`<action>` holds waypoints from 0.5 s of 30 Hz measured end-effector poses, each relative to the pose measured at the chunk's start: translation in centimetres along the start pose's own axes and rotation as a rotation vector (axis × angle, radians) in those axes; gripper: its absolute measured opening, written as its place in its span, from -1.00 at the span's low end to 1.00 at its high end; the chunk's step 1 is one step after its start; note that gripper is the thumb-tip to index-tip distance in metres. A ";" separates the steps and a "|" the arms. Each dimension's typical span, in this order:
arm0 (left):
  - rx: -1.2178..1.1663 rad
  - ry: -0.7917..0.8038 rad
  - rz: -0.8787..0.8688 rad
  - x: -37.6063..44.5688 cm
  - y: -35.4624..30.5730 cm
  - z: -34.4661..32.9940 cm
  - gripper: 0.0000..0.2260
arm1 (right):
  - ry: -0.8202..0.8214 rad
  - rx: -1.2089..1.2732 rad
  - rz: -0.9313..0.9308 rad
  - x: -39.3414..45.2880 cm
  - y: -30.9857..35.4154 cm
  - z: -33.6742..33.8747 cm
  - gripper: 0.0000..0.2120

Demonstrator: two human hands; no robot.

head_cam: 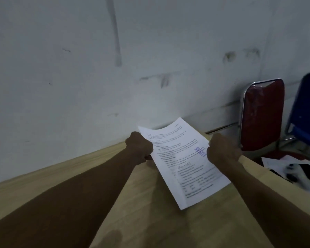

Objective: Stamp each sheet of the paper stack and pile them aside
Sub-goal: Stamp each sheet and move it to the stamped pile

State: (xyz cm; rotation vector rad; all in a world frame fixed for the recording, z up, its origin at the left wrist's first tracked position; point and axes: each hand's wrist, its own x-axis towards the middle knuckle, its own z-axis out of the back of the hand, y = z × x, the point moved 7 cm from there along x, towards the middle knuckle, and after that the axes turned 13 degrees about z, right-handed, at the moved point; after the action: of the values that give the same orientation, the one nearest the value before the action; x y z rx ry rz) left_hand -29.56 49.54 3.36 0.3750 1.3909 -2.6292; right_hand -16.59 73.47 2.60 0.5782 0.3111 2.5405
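1. Two hands hold one printed sheet point(183, 158) above the wooden worktop point(141, 203).
2. The left hand point(140, 148) is curled closed, pinching the sheet's left edge near the far corner.
3. The right hand point(222, 149) is likewise closed, gripping the right edge beside one blue stamp mark point(200, 151).
4. The sheet's long axis runs from near right to far left; its far end curves upward toward the grey wall point(115, 68).
5. Two chairs stand to the right: one red chair point(263, 115), one blue chair point(306, 111).
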 end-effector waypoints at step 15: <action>0.030 -0.025 -0.021 7.3 -1.3 -4.8 -0.81 | 0.022 -0.018 0.030 6.0 -1.1 -3.9 -0.86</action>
State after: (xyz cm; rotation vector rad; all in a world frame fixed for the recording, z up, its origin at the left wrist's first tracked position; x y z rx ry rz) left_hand -36.17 54.16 -0.29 0.3310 1.3566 -2.6650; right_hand -22.60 77.12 0.86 0.5520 0.2898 2.5778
